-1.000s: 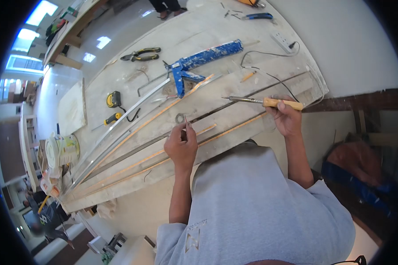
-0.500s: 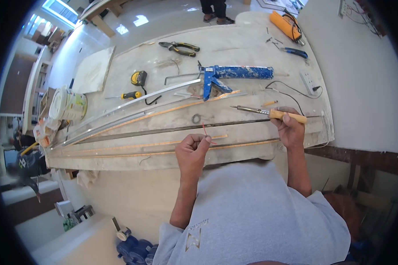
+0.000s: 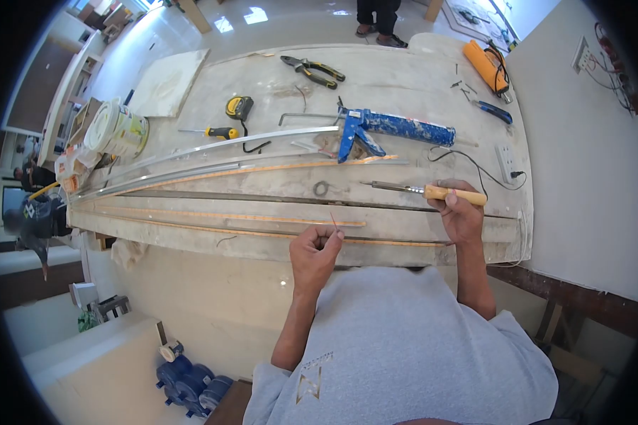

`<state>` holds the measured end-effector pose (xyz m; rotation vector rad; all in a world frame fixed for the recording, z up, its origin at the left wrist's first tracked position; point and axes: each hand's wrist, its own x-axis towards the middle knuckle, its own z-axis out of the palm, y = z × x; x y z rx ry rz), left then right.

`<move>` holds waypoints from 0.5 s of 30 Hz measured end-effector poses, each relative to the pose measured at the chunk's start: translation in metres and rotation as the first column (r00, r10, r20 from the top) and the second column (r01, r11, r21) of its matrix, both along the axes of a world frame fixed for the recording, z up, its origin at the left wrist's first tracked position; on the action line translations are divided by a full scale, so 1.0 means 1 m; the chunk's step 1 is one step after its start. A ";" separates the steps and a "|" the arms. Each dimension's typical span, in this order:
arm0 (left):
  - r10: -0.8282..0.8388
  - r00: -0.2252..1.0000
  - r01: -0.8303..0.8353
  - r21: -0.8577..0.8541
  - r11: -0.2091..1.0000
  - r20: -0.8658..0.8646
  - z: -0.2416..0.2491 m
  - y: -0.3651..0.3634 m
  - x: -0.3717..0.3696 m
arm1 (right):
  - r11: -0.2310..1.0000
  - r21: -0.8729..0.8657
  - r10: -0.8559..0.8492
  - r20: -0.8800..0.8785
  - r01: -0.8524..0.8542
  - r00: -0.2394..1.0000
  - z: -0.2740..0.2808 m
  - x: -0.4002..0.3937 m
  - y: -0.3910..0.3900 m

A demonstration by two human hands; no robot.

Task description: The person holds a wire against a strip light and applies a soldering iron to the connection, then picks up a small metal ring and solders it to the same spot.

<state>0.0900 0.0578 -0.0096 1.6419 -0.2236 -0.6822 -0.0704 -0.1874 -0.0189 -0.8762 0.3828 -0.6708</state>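
Pinched between the thumb and fingers of my left hand [image 3: 315, 256] is a thin red wire [image 3: 334, 221], its end pointing up. My right hand [image 3: 463, 218] is wrapped round the wooden handle of a soldering iron [image 3: 455, 195], whose metal tip points left above the bench. A small grey coil of solder [image 3: 321, 188] lies between the hands, on the bench top. Below and left of it run orange LED strips [image 3: 262, 218] along the bench's near edge. Aluminium channels [image 3: 255, 143] lie further back, fanning out from the left end.
Behind the hands lie a blue caulking gun [image 3: 397, 127], pliers [image 3: 313, 71], a tape measure [image 3: 239, 108], a screwdriver [image 3: 213, 132] and a utility knife [image 3: 492, 110]. A power strip [image 3: 507, 164] with a plugged cord sits at right. A bucket [image 3: 117, 129] stands left. Someone's legs [image 3: 379, 18] show beyond the bench.
The camera view has shifted, so the bench items sit differently in the picture. My right hand still holds the soldering iron, its tip now more level. The left hand keeps its pinch on the wire.
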 end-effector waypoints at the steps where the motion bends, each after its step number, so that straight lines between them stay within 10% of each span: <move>1: 0.003 1.000 -0.003 0.018 1.000 0.014 -0.002 0.002 0.000 | 1.000 -0.001 0.005 0.002 -0.005 1.000 0.000 0.001 -0.001; 15: -0.050 0.959 0.034 0.062 0.998 0.278 0.001 0.011 0.054 | 0.996 0.021 -0.086 0.013 0.086 0.996 -0.014 -0.011 -0.002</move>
